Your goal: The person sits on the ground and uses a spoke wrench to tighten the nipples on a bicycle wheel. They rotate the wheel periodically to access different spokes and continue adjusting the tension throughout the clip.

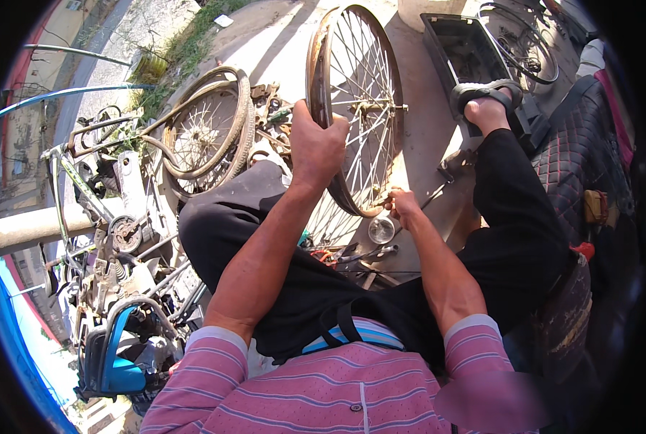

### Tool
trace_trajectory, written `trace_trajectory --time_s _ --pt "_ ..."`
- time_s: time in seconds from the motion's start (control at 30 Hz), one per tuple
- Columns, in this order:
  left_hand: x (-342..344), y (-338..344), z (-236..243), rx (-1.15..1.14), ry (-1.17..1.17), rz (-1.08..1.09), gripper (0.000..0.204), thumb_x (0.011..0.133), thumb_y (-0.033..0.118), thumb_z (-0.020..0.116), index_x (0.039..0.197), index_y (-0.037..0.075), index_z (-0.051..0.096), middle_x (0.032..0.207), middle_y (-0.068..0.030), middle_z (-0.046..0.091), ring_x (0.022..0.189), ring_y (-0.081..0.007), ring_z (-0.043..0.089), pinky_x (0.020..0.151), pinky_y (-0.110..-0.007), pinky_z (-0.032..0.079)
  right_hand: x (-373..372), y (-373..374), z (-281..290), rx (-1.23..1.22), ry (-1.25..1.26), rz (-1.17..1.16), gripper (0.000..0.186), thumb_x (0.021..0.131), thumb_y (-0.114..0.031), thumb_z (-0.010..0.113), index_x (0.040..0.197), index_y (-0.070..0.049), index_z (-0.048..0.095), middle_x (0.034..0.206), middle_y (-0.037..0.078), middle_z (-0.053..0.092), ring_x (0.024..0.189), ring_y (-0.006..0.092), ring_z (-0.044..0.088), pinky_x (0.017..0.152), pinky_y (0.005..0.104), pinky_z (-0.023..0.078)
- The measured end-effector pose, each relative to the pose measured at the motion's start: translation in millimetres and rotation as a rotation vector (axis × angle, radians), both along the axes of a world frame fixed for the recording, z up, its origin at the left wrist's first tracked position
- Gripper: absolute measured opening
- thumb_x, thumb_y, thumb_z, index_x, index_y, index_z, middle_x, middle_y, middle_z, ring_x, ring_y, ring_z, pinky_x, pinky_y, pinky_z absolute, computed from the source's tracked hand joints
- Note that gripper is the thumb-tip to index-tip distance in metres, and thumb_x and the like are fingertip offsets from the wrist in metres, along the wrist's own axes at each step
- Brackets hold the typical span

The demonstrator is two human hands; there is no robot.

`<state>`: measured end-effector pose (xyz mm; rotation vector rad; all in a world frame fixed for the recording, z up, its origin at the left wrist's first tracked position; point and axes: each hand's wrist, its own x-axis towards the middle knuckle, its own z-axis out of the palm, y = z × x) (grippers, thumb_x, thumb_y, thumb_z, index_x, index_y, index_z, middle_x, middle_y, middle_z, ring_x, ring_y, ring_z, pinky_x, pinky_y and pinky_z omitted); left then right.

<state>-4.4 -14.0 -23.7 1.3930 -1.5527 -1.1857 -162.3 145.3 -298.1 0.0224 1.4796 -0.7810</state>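
Scrap (127, 234) left, crate (434, 45) right of wheel (364, 108)

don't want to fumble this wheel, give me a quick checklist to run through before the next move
1. Left hand closed on the rim of the wheel: ok.
2. Right hand at the lower rim: ok.
3. What the right hand pinches there: cannot tell, too small to make out.
4. Space under the right hand clear: not ok, a round clear container shows just below it.
5. Wheel apart from the black crate: ok, bare ground shows between them.
6. Wheel's lower edge resting on something firm: cannot tell from this view.
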Motion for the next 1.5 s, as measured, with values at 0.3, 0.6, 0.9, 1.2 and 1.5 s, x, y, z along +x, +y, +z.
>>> trace_trajectory --time_s 0.3,0.6,0.9,1.2,1.5 --pt "3.9 2.1 -2.5 -0.045 -0.028 0.001 0.029 0.084 0.009 0.071 0.101 -0.002 0.049 0.095 -0.0119 0.06 0.076 -0.0157 0.063 0.06 -0.03 0.063 18.9 -13.3 55.9 -0.138 0.37 0.024 0.042 0.097 -0.005 0.054 0.139 -0.006 0.052 0.092 0.012 0.066 0.067 0.0177 0.068 0.048 0.0297 0.045" --pt "3.9 4.3 3.0 -0.008 0.05 0.058 0.026 0.083 0.012 0.066 0.096 -0.001 0.048 0.082 -0.0107 0.058 0.072 -0.0198 0.058 0.068 -0.038 0.05 8.5 10.7 52.1 -0.033 0.212 -0.119 0.01 0.094 -0.013 0.054 0.103 -0.009 0.057 0.076 0.004 0.061 0.054 0.01 0.054 0.041 0.026 0.036" --pt "12.6 -2.0 -7.0 0.017 0.067 0.086 0.031 0.081 0.01 0.068 0.101 -0.003 0.048 0.093 -0.0127 0.059 0.077 -0.0175 0.061 0.063 -0.033 0.059 4.1 17.8 81.5 -0.177 0.242 -0.197 0.015 0.095 -0.021 0.06 0.098 -0.007 0.058 0.073 0.002 0.059 0.053 0.0105 0.053 0.043 0.0268 0.038" --pt "10.3 1.9 -0.4 0.035 0.092 0.106 0.03 0.08 0.012 0.067 0.098 -0.002 0.048 0.083 -0.0109 0.058 0.073 -0.0199 0.058 0.068 -0.037 0.051 11.1 18.9 120.1 -0.233 0.507 -0.041 0.023 0.091 -0.02 0.063 0.1 0.002 0.063 0.074 0.009 0.07 0.054 0.0154 0.067 0.05 0.0312 0.053" --pt "9.8 3.8 0.6 0.03 0.091 0.11 0.031 0.08 0.012 0.067 0.099 -0.003 0.048 0.087 -0.0124 0.057 0.075 -0.0199 0.058 0.07 -0.038 0.051 26.0 23.6 138.0 -0.397 0.664 0.113 0.025 0.095 -0.019 0.06 0.099 0.005 0.065 0.075 0.012 0.072 0.06 0.0175 0.07 0.058 0.0332 0.055"
